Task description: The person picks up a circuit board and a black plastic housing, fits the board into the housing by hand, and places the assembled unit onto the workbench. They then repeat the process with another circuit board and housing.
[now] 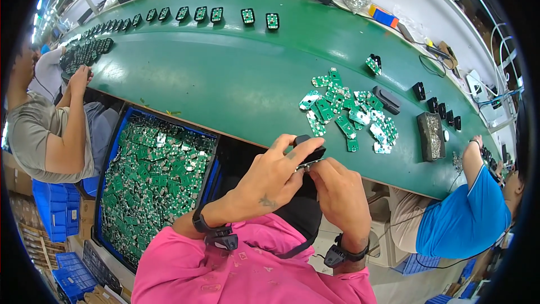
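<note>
Close to the table's front edge, my left hand (269, 175) grips a small black plastic housing (309, 143) between thumb and fingers. A thin circuit board (309, 164) shows at the housing's lower side, partly covered by my fingers. My right hand (341, 190) is closed, its thumb and fingertips pressed together at the board's edge; how far the board sits inside the housing cannot be made out. Just beyond my hands lies a loose pile of green circuit boards (345, 126), with a black plastic cover (387, 100) at its far right side.
A blue-lined crate (114, 155) full of boards stands at my left. Housings with boards (216, 15) line the back of the green table (225, 73). At right are a dark box of tiny metal parts (431, 135) and a co-worker in blue (467, 219); another co-worker (48, 141) sits left.
</note>
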